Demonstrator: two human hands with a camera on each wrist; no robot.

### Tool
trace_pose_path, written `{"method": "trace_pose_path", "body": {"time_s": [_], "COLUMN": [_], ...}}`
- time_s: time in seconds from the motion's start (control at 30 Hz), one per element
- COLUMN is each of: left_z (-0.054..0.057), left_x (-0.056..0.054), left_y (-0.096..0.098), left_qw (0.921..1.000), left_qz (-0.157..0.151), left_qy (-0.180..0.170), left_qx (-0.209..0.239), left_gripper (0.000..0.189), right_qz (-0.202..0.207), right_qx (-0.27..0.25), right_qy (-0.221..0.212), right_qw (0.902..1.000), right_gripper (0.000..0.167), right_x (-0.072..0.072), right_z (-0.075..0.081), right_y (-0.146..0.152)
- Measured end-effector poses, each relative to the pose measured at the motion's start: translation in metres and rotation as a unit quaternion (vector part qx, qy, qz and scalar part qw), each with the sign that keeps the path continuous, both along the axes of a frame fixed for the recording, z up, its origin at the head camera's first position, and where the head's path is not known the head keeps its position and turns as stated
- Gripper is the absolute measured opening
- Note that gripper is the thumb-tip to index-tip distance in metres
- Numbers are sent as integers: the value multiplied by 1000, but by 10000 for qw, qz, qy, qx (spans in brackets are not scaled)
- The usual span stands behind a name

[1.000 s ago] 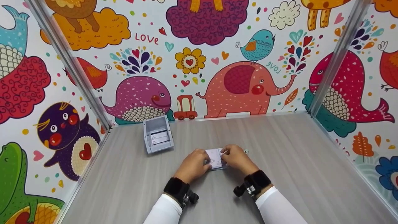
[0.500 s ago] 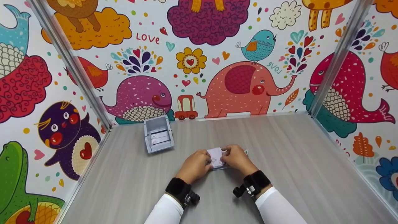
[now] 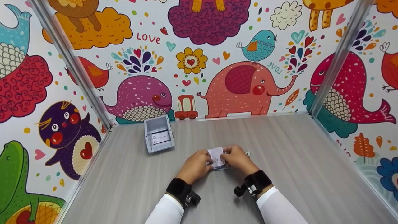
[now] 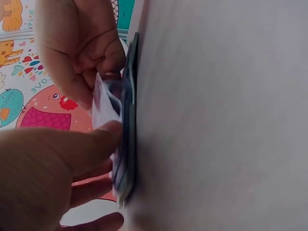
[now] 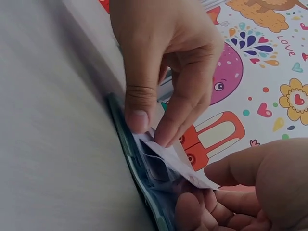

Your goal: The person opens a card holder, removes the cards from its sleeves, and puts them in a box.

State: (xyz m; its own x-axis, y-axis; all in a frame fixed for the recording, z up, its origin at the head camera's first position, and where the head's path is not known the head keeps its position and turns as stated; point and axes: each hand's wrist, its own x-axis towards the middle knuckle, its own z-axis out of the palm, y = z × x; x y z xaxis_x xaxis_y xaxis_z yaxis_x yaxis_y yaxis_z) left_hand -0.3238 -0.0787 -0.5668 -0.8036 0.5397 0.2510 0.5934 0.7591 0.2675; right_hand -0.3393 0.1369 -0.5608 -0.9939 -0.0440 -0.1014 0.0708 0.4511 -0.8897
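A pale, pinkish printed slip of paper (image 3: pixel 216 157) lies over a thin teal wallet (image 5: pixel 126 144) near the middle of the table. Clear plastic, like a pocket (image 5: pixel 156 168), shows between them in the right wrist view. My left hand (image 3: pixel 194 165) pinches the slip's left side, thumb at the near edge and fingertips on its upper face. From the other side my right hand (image 3: pixel 238 158) pinches the slip's right edge. The slip bends up from the wallet at that end, as the left wrist view shows. Part of the wallet is hidden beneath the hands.
At the back left stands a grey open box (image 3: pixel 149 124) with cards (image 3: pixel 160 137) inside. A small pale object (image 3: pixel 247 153) pokes out beyond my right hand. Walls with printed animals enclose the grey wood-patterned table (image 3: pixel 279 149).
The slip has shifted slightly and sits at more of a slant between my fingers. Both hands stay at nearly the same spot, moving a little.
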Motion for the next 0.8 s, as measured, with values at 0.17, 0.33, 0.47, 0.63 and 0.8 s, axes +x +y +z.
{"method": "trace_pose_path", "body": {"time_s": [0.17,0.33,0.47,0.63,0.8], "left_z": [-2,-1,0,0,2], "left_x": [0,1,3,4,3], "left_y": [1,1,2,2,2], "left_qw": [9999,9999,9999,9998,9998], "left_qz": [7,94,119,133,161], "left_qy": [115,92,69,121,86], "left_qx": [18,91,56,-12,-111], "left_gripper": [19,18,17,17,18], "right_qz": [-49,-147,-218,-300,-556], "right_qx": [-41,-49,18,225,587], "right_qy": [83,192,257,441,610], "right_qw": [9999,9997,9994,9983,9949], "right_gripper": [23,21,20,16,12], "right_x": [1,1,0,-3,-6], "right_z": [-3,-4,-2,4,11], "right_y": [-2,-3,0,7,17]}}
